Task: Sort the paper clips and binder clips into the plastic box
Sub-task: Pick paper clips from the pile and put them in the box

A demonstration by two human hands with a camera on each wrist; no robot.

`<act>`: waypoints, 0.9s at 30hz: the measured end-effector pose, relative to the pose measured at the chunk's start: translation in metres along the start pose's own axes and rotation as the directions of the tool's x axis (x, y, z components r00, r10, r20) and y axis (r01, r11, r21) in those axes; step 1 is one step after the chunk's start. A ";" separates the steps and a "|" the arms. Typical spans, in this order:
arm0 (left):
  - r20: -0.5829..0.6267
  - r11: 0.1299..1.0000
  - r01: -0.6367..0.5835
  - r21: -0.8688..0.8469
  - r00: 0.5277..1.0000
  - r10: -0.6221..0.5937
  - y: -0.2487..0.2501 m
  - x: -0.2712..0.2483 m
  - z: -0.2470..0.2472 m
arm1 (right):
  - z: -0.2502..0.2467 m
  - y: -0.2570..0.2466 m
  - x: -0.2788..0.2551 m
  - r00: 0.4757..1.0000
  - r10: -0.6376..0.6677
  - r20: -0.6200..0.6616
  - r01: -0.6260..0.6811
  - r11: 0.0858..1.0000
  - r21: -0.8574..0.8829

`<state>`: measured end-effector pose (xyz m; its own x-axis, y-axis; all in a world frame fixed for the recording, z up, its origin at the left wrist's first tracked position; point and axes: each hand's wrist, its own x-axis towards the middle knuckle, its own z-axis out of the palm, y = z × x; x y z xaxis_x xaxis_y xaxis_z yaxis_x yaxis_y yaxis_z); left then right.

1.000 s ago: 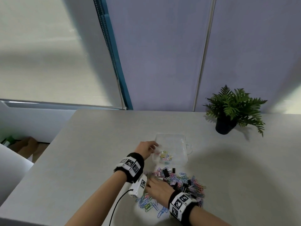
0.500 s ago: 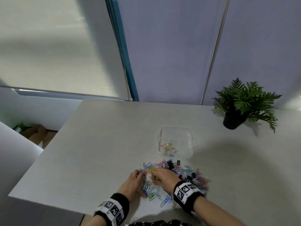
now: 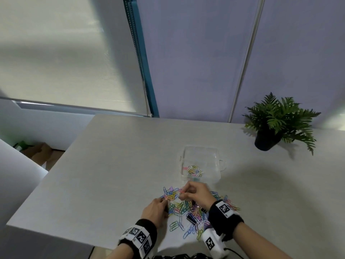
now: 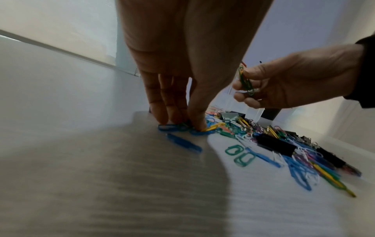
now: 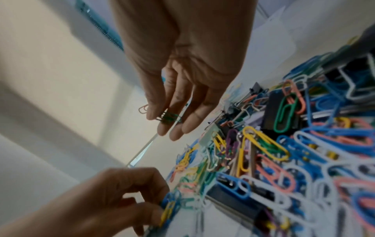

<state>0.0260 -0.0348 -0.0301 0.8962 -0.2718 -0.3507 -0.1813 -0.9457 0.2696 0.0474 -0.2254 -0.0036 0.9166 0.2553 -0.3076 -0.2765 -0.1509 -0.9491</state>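
Pale bench (image 3: 104,165), clear plastic box (image 3: 200,163) mid-bench with a few paper clips inside. Messy pile of clips (image 3: 192,208) just in front. Left hand (image 3: 155,212) pinching clips at pile's edge. Right hand (image 3: 196,192) pinching green paper clips (image 4: 245,81), lifted above pile.

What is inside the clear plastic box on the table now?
The clear plastic box holds a small heap of coloured paper clips in its near part. No black binder clip shows in it. Its far part looks bare, though glare on the plastic hides detail.
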 end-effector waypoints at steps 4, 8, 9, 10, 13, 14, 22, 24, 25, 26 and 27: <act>0.058 0.994 0.028 -0.104 0.998 -0.022 -0.007 0.000 -0.007 | -0.009 -0.008 -0.003 0.999 0.024 -0.044 -0.015 0.981 0.193; 0.079 0.947 0.097 -0.306 0.994 -0.076 -0.019 0.001 -0.016 | -0.022 -0.006 -0.001 0.995 0.040 -0.092 -0.020 0.979 0.203; 0.085 0.934 0.100 -0.343 0.994 -0.075 -0.021 0.001 -0.021 | -0.026 -0.006 0.000 0.993 0.042 -0.110 -0.019 0.980 0.200; 0.084 0.919 0.092 -0.383 0.994 -0.065 -0.021 0.001 -0.027 | -0.031 -0.006 0.001 0.991 0.043 -0.127 -0.018 0.981 0.191; 0.083 0.845 0.075 -0.530 0.996 -0.036 -0.017 0.005 -0.048 | -0.045 -0.013 0.007 0.981 0.018 -0.194 0.010 0.990 0.141; 0.069 0.814 0.060 -0.577 0.997 -0.024 -0.014 0.008 -0.057 | -0.050 -0.015 0.011 0.973 0.002 -0.232 0.024 0.994 0.109; -0.036 0.756 -0.046 -0.653 0.999 0.030 0.034 0.072 -0.113 | -0.067 -0.020 0.053 0.940 -0.096 -0.327 0.004 0.963 -0.271; -0.051 0.789 -0.048 -0.613 0.998 0.022 0.044 0.092 -0.114 | -0.067 -0.017 0.049 0.947 -0.155 -0.280 0.011 0.891 -0.454; -0.052 0.808 -0.038 -0.588 0.999 0.010 0.048 0.102 -0.112 | -0.067 -0.016 0.044 0.945 -0.198 -0.259 0.035 0.852 -0.523; -0.048 0.825 -0.024 -0.565 0.999 -0.004 0.052 0.109 -0.111 | -0.065 -0.014 0.038 0.940 -0.244 -0.237 0.068 0.818 -0.572; -0.043 0.844 -0.016 -0.536 0.999 -0.008 0.057 0.115 -0.111 | -0.064 -0.011 0.032 0.933 -0.290 -0.212 0.108 0.790 -0.603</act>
<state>0.1633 -0.1002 0.0440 0.9141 -0.2561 -0.3143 0.0498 -0.6985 0.7139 0.0983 -0.2764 0.0018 0.9969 0.0792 0.0022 0.0547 -0.6678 -0.7423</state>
